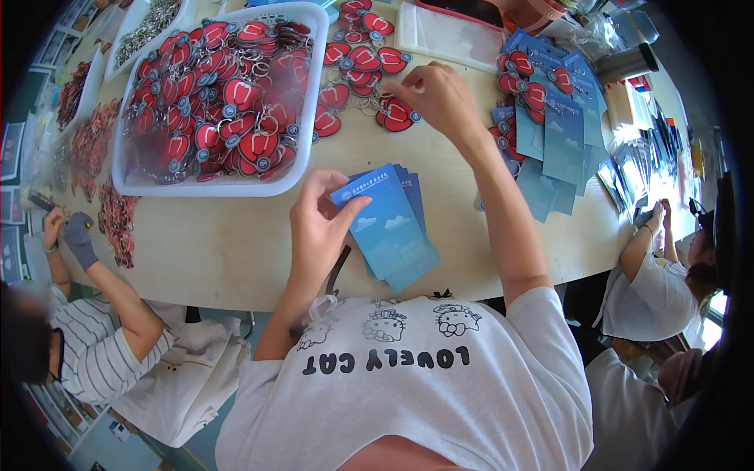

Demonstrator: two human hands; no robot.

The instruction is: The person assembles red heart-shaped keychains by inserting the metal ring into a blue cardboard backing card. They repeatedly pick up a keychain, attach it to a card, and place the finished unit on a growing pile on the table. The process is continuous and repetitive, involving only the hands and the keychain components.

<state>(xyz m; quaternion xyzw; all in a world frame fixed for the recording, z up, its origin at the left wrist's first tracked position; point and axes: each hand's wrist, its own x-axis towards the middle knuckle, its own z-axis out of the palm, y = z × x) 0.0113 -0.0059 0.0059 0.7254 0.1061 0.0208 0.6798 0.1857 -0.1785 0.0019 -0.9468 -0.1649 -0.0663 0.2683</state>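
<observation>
My left hand (320, 216) grips a blue card (386, 224) printed with white clouds, thumb on its face and fingers behind. More such cards show fanned out beneath it, in front of my chest. Farther off to the right, my right hand (436, 100) is closed in a pinch at the silver ring of a red keychain (396, 115). That keychain is oval, with a small blue round tag. Beside it lies a loose heap of similar keychains (361, 60).
A white bin (216, 191) full of red keychains stands at the left. Stacked blue cards (564, 141) with some keychains on top lie at the right. Behind are a clear plastic tray (440, 31) and a metal cylinder (627, 64). Co-workers sit on both sides.
</observation>
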